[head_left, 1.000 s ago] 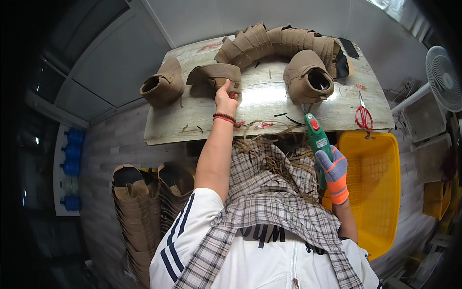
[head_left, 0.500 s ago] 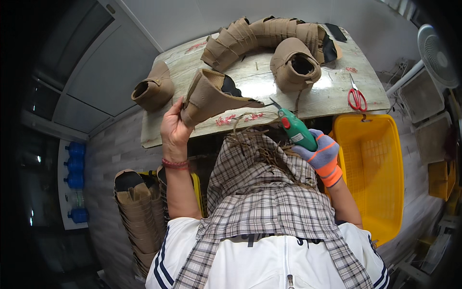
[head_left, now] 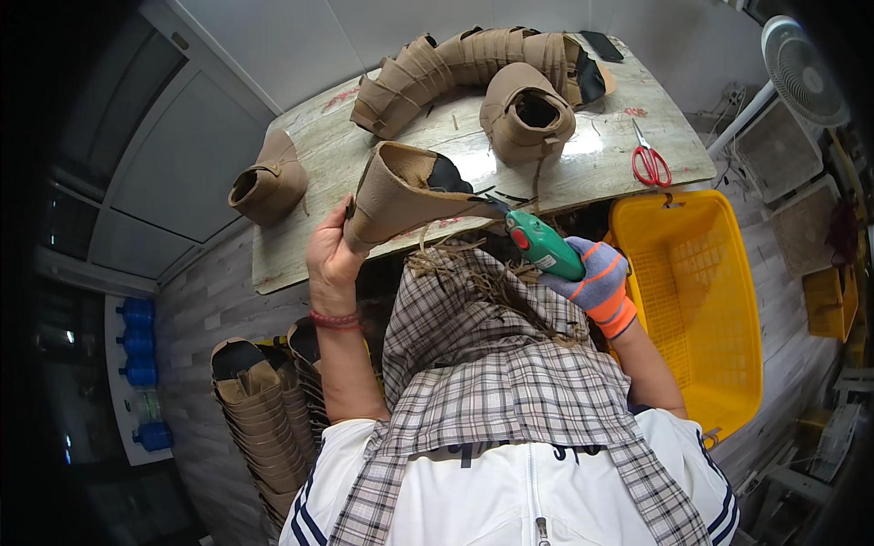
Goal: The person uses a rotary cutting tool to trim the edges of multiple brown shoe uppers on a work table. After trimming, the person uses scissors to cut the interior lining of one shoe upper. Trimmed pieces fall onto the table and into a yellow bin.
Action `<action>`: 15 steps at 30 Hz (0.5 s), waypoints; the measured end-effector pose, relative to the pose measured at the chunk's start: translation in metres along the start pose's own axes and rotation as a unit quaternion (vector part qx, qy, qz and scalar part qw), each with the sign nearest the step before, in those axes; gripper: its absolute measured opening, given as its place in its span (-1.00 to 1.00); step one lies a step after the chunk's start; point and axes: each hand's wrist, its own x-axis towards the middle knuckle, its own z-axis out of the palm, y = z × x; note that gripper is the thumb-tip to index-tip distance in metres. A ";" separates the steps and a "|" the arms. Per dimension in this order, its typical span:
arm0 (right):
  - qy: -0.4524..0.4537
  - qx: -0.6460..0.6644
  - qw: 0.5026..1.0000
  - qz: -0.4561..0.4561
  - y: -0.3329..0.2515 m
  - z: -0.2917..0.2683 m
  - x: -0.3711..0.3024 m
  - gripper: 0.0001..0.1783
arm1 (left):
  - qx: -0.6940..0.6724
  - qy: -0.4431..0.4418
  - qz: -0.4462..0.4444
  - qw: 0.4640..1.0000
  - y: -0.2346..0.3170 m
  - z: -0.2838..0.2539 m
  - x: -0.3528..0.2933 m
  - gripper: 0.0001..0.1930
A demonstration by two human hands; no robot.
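My bare left hand (head_left: 333, 250) grips a tan shoe upper (head_left: 393, 202) by its heel end, holding it over the table's near edge with its dark lining facing up. In my gloved right hand (head_left: 599, 280) is a green handheld electric cutter (head_left: 546, 244) with a red button. Its blade tip meets the narrow right end of the upper; whether it bites into the edge is too small to tell. Thin tan offcut strips (head_left: 455, 264) lie on the checked apron (head_left: 510, 400) across my lap.
On the table (head_left: 314, 223) are a curved stack of uppers (head_left: 473, 64), single uppers (head_left: 523, 114) at centre and left (head_left: 269, 182), red-handled scissors (head_left: 651, 166) and a dark phone (head_left: 601, 45). A yellow crate (head_left: 715, 318) stands right, stacked uppers (head_left: 255, 409) lower left, a fan (head_left: 801, 77) far right.
The cutter has moved left and up to the upper's narrow end, closing the small gap. The upper has turned slightly in my left hand, and the whole view has shifted a little.
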 end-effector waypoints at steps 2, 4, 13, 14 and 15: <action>-0.009 0.009 1.000 -0.004 -0.003 -0.002 0.003 -0.48 | -0.009 0.019 0.003 1.000 -0.002 -0.002 0.002 -0.67; -0.002 0.023 1.000 -0.017 -0.005 -0.004 0.006 -0.49 | -0.017 0.028 -0.001 0.999 -0.005 -0.001 0.005 -0.67; -0.037 0.054 0.998 -0.022 -0.017 -0.010 0.021 -0.51 | -0.008 -0.048 -0.058 0.997 -0.023 -0.001 0.012 -0.70; -0.044 0.060 0.997 -0.018 -0.019 -0.009 0.023 -0.50 | -0.020 -0.036 -0.059 0.997 -0.026 0.002 0.012 -0.70; -0.040 0.067 0.997 -0.014 -0.021 -0.008 0.023 -0.50 | -0.033 -0.024 -0.060 0.997 -0.028 0.006 0.011 -0.71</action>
